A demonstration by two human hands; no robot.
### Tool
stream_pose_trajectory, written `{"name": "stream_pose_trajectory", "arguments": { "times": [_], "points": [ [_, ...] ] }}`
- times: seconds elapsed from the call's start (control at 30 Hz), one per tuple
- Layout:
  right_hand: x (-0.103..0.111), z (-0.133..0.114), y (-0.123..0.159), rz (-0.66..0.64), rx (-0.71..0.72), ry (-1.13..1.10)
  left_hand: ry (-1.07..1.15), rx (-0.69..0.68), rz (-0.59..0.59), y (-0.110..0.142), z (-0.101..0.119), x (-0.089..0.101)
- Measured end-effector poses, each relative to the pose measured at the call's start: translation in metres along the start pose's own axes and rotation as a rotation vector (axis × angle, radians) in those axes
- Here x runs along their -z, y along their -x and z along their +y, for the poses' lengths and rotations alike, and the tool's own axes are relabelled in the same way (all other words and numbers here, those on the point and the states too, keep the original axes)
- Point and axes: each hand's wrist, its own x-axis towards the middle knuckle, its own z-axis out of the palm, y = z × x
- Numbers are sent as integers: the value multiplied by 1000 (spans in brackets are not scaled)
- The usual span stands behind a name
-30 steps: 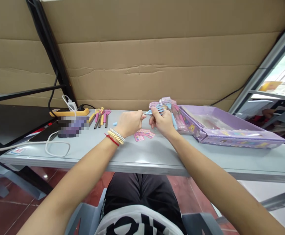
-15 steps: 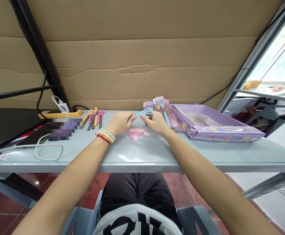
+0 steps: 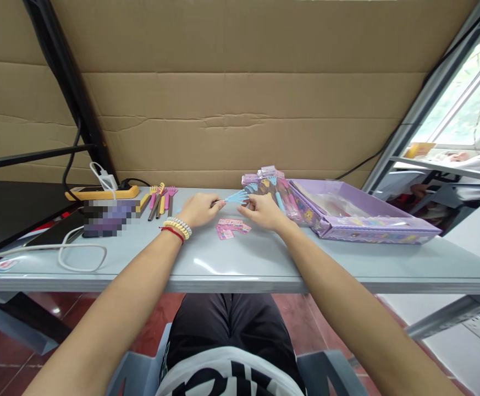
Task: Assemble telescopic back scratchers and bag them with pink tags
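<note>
My left hand [image 3: 202,210] is closed round the handle of a small blue back scratcher [image 3: 236,197], whose hand-shaped head points right. My right hand [image 3: 262,210] is curled at the tips of its prongs, thumb and fingers close together. Most of the handle is hidden inside my left hand. On the table just below lie several small pink printed cards [image 3: 231,226]. Behind my right hand are clear packets [image 3: 281,192] with pink tops, holding blue and pink scratchers. Left of my left hand, several yellow, pink and brown-handled scratchers [image 3: 162,201] lie in a row.
A purple open box [image 3: 371,228] with clear plastic in it stands right. At left are a yellow power strip [image 3: 99,192] with a white charger, a blurred-out phone [image 3: 110,218] and a white cable [image 3: 83,268]. Cardboard [image 3: 240,93] backs the table. Another person sits far right.
My view has shifted to the right. My right hand has moved from round the scratcher's head to the tips of its prongs, so more of the head shows. My left hand keeps its grip.
</note>
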Motion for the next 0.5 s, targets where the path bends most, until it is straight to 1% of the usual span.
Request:
{"name": "stream_pose_trajectory", "arguments": {
  "times": [0.23,0.4,0.5],
  "points": [
    [-1,0,1,3,14,6,23,10,-18,-1,-2,2],
    [-3,-2,2,62,18,-28,17,26,-14,0,-4,4],
    [1,0,2,95,0,-28,12,50,-14,1,-8,5]
  ]
}}
